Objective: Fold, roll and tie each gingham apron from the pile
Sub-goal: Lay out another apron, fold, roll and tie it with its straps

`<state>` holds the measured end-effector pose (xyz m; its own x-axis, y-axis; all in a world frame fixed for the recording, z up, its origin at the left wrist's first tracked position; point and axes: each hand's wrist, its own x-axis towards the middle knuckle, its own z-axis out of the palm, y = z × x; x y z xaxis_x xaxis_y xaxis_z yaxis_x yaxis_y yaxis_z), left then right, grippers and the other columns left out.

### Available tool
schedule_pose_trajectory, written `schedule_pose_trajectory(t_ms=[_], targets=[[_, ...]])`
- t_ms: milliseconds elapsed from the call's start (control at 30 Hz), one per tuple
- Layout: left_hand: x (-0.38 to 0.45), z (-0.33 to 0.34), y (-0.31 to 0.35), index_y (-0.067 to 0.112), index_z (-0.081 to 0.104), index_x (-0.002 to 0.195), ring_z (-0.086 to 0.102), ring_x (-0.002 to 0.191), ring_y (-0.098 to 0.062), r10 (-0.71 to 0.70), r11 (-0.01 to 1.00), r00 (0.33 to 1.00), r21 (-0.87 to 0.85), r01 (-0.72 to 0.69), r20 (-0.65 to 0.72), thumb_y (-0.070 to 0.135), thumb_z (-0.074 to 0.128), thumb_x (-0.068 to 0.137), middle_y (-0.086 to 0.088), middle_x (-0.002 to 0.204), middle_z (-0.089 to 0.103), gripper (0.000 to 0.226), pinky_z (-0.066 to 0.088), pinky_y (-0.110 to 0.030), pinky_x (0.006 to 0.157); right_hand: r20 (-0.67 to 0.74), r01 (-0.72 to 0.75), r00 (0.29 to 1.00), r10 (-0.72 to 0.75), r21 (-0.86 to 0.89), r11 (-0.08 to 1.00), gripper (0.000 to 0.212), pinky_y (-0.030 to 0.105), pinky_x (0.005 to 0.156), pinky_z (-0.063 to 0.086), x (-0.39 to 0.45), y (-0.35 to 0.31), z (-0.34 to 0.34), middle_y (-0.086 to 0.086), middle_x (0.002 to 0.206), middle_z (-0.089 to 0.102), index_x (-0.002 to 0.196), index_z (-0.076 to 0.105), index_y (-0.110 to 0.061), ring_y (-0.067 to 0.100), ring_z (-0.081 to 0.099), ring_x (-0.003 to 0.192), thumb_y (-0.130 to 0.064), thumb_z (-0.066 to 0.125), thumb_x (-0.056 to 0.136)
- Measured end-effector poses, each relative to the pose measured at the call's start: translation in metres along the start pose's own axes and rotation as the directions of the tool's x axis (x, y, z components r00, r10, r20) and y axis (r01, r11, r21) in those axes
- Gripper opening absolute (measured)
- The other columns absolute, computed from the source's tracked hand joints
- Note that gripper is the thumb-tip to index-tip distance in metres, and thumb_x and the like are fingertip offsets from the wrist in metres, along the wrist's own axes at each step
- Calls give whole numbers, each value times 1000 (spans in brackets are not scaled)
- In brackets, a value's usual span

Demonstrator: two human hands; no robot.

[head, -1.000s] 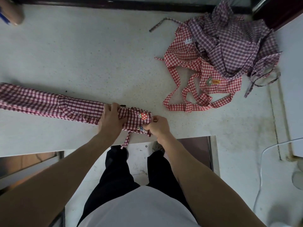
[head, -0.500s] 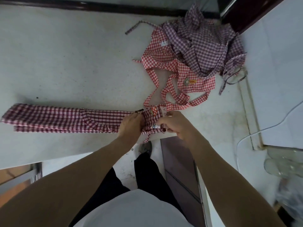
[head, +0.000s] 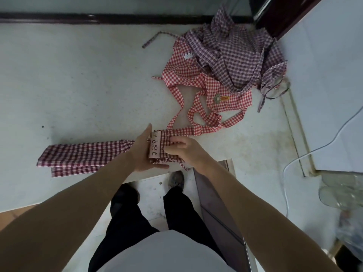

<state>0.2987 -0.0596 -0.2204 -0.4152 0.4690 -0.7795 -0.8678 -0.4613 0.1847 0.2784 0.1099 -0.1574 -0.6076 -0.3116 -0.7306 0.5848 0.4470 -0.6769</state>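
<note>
Bare forearms, white top (head: 161, 254), black trousers (head: 125, 218), dark shoes (head: 176, 178).

Left hand (head: 144, 152) lies flat, fingers straight, pressing the roll (head: 163, 146); right hand (head: 181, 149) curls round its right end.

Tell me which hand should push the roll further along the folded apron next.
Probably the right hand: its fingers already curl over the rolled end. The left hand lies flat ahead of the roll on the folded apron, better for pinning.
</note>
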Motion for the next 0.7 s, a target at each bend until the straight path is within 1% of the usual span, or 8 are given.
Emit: schedule_pose_trajectory(t_ms=[100, 167, 233, 300, 433, 500, 600, 700], targets=[[-12, -6, 3, 14, 64, 121, 65, 109, -34, 118, 969, 983, 232, -82, -142, 64, 56, 82, -13, 114, 72, 64, 50, -56, 96, 75, -32, 997, 32, -5, 999, 57, 33, 107, 45, 7, 4, 11, 0, 125, 61, 144, 48, -11, 17, 60, 118, -22, 70, 92], [-15, -13, 1, 10, 66, 113, 69, 100, -31, 243, 916, 929, 381, -125, -279, 43, 76, 76, -13, 110, 73, 50, 57, -50, 88, 45, -9, 999, 6, 78, 997, 45, 37, 101, 51, 12, 7, 15, 3, 116, 65, 138, 54, -7, 21, 63, 111, -9, 65, 94], [-13, -17, -2, 13, 65, 96, 70, 90, -25, 335, 871, 866, 474, -133, -372, 36, 79, 79, -9, 100, 73, 32, 59, -38, 74, -182, 43, 983, -33, 49, 998, 28, 39, 87, 58, 17, 11, 14, 5, 100, 71, 118, 65, -8, 22, 68, 92, -3, 65, 91], [-18, -16, -1, 20, 57, 85, 61, 79, -14, 437, 778, 805, 617, -114, -402, 39, 74, 84, 3, 88, 64, 26, 48, -23, 63, -389, 15, 920, -48, -88, 996, 25, 37, 83, 56, 27, 22, 9, 0, 94, 68, 109, 63, -13, 17, 65, 85, -11, 69, 85], [-21, -15, 0, 11, 45, 109, 58, 88, -24, 637, 493, 660, 869, 49, -399, 50, 68, 86, -4, 97, 58, 51, 48, -34, 70, -256, -96, 963, 86, -25, 995, 58, 41, 97, 54, 37, 30, 13, -1, 119, 65, 128, 55, -15, 17, 64, 107, -31, 80, 78], [-23, -15, -1, 7, 42, 114, 59, 88, -29, 699, 368, 609, 919, 143, -375, 52, 62, 89, -9, 98, 58, 56, 53, -42, 75, -203, -110, 973, 112, 20, 994, 51, 36, 98, 53, 41, 32, 18, -4, 118, 63, 128, 55, -17, 17, 63, 109, -29, 78, 83], [-28, -21, -3, 5, 42, 120, 56, 96, -29, 780, 170, 545, 942, 289, -308, 54, 56, 92, -13, 107, 55, 58, 50, -46, 85, -174, -111, 979, 106, -20, 994, 23, 33, 95, 54, 48, 35, 24, -5, 107, 70, 107, 68, -18, 18, 66, 105, -30, 74, 89], [-28, -32, -4, 7, 43, 131, 49, 115, -34, 837, 19, 510, 943, 332, -197, 51, 59, 92, -17, 123, 50, 61, 45, -49, 98, -162, -157, 974, 156, 8, 988, 31, 39, 99, 53, 55, 31, 30, 2, 116, 71, 116, 69, -10, 22, 66, 108, -27, 72, 91]])
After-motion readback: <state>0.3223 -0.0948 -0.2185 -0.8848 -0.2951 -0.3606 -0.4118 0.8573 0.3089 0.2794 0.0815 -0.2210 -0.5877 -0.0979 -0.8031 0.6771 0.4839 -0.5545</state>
